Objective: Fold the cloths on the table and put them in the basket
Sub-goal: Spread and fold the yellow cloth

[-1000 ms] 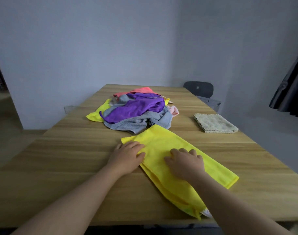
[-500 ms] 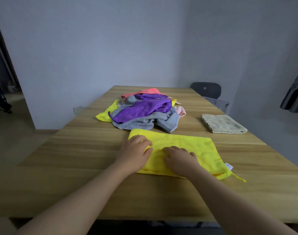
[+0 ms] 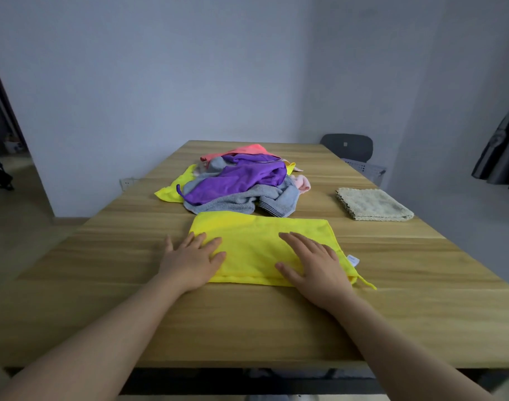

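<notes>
As they press the yellow cloth [image 3: 256,244], left grip [image 3: 192,261] and right grip [image 3: 315,266] lie flat, released. The pile [image 3: 238,183] perhaps touches it

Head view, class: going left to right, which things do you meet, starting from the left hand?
The left hand → right hand → folded beige terry cloth → dark grey hanging curtain.

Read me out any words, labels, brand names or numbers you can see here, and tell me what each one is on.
No text here can be read.
The white tag at the right end of the yellow cloth: too small to read.
The pale patch on the dark chair back: too small to tell whether it bears any print.
</notes>
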Available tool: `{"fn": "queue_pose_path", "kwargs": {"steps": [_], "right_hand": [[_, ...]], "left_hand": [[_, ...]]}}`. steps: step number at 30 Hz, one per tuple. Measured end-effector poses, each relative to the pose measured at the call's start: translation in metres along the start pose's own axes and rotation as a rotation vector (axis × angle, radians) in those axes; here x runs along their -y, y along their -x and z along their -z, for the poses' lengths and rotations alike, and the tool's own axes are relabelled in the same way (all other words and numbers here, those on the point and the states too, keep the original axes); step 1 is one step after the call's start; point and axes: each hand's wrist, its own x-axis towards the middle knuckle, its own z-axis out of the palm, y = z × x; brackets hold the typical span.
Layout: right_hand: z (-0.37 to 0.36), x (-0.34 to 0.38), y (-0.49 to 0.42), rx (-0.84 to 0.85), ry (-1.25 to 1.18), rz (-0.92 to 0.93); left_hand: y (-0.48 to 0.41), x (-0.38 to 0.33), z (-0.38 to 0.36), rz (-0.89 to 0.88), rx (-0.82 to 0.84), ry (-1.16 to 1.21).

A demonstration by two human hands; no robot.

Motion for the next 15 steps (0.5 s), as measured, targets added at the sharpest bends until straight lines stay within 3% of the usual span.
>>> {"fn": "queue_pose_path", "kwargs": {"steps": [2,4,5,6,8,9,15], "right_hand": [[0.006,-0.013,0.008,0.016,0.048,-0.039],[0.014,-0.028,0.016,0.046,0.052,-0.112],[0.018,-0.034,0.019,0.059,0.028,-0.139],[0.020,-0.039,0.022,0.071,-0.003,-0.148],[0.022,-0.042,0.025,0.095,-0.060,-0.133],[0.022,-0.042,0.026,0.099,-0.084,-0.120],[0.021,-0.042,0.029,-0.021,-0.166,-0.137]], "left_hand": [[0.005,0.006,-0.006,-0.028,-0.267,0.028],[0.012,0.005,-0.008,-0.232,-0.519,0.082],[0.015,0.003,-0.008,-0.334,-0.512,0.117],[0.019,0.000,-0.007,-0.392,-0.402,0.156],[0.025,-0.004,-0.005,-0.392,-0.150,0.231],[0.025,-0.003,-0.004,-0.383,-0.112,0.253],[0.028,-0.002,-0.001,-0.362,-0.225,0.418]]}}
